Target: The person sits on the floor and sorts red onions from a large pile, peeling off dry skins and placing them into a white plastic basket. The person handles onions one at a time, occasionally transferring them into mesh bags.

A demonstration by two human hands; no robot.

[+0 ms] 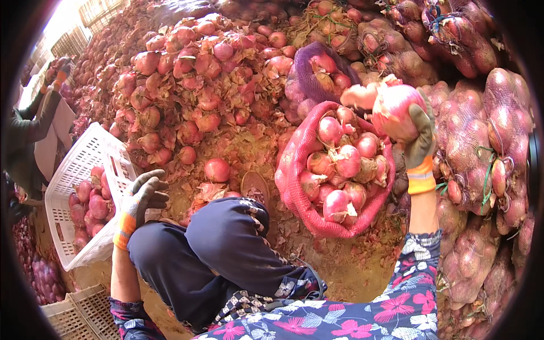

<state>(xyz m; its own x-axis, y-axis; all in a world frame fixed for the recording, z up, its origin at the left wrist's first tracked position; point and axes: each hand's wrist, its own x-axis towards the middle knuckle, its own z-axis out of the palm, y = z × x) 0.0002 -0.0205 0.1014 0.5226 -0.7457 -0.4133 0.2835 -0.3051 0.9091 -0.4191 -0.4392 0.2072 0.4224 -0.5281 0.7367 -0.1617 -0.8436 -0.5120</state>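
A large red onion (398,111) with loose papery skin is gripped in my gloved right hand (418,129), raised above the right side of a pink mesh sack (293,170). Several red onions (348,160) fill that sack, whose rim is rolled outward. My gloved left hand (146,193) is empty, its fingers apart, over my knee and beside a white plastic crate (63,238). Inside the tilted crate lie several smaller red onions (91,208). A single onion (217,170) rests on the ground ahead of my shoe (255,187).
A big heap of loose onions (199,80) rises ahead. Behind the pink sack stands an open purple mesh sack (308,63). Tied mesh sacks of onions (467,123) are stacked along the right. Another person (38,127) works at far left; more crates (80,312) stand at lower left.
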